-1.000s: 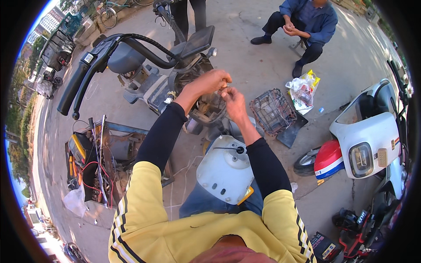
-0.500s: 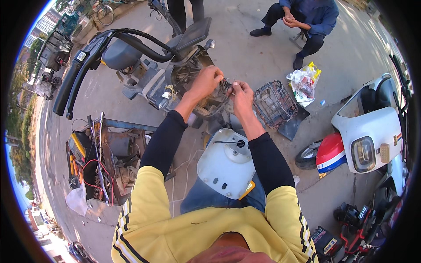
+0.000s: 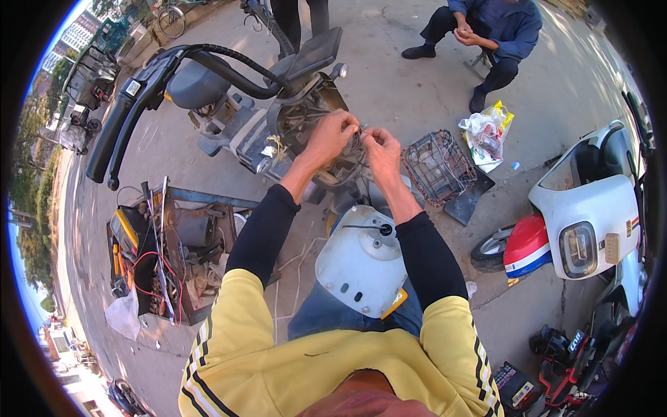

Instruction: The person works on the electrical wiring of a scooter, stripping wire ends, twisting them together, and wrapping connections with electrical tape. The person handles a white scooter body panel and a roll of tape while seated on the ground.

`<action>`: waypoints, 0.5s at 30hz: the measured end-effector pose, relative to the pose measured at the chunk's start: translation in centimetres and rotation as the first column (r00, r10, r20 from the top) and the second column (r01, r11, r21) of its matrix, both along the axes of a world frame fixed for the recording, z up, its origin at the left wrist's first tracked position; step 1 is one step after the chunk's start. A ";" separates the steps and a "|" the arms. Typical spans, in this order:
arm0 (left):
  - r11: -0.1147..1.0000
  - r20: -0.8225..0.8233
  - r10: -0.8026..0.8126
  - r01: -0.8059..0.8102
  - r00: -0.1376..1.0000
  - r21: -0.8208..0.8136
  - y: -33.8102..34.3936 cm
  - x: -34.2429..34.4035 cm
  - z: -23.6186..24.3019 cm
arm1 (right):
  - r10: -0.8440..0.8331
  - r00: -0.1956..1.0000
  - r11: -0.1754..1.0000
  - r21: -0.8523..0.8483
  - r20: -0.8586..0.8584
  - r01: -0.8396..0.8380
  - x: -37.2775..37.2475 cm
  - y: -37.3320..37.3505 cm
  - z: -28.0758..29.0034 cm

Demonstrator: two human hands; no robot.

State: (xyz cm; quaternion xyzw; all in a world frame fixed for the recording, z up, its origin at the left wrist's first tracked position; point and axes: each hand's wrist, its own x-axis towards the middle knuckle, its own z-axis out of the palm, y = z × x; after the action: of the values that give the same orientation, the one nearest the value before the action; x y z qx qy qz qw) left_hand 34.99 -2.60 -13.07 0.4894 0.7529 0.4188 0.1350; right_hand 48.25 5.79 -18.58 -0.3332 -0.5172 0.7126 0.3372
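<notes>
Both my hands are at the open housing (image 3: 295,111) of a dark electric scooter, whose black handlebar (image 3: 106,149) arches to the left. My left hand (image 3: 333,135) pinches thin wires (image 3: 358,142) inside it, fingers bent together. Close to its right, my right hand (image 3: 381,151) also has finger and thumb closed on the wires, their exact ends too small to make out. Below my hands, a white plastic panel (image 3: 354,274) with a black cable lies over my jeans.
A toolbox (image 3: 177,278) lies left; a wire basket (image 3: 438,167), dark panel (image 3: 469,201) and plastic bag (image 3: 486,135) are right. A white scooter (image 3: 590,208) stands far right. A person in blue (image 3: 507,35) squats ahead; another person's legs (image 3: 295,21) show at the top.
My hands shifted apart from a second ago and have drawn slightly closer again since half a second ago, with my right hand now further right and higher. The view shifted slightly.
</notes>
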 end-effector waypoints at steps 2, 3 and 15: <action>1.000 0.005 0.009 -0.009 1.000 0.020 -0.1 0.1 -0.4 | -0.019 1.000 1.000 0.007 0.011 0.018 -0.1 0.0 -0.1; 1.000 0.005 0.016 -0.016 1.000 0.021 0.0 0.3 -0.3 | -0.031 0.999 0.999 0.011 0.016 0.031 -0.2 0.1 -0.1; 0.964 -0.489 -0.001 0.131 0.872 0.230 -0.7 1.8 0.6 | -0.208 0.955 0.876 0.475 0.213 0.085 -0.5 0.2 1.3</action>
State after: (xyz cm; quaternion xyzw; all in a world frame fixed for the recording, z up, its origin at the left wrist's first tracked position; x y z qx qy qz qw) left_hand 36.83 -3.29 -12.47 0.6175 0.6849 0.3716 -0.1077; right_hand 47.80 6.04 -17.31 -0.3717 -0.6837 0.4922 0.3901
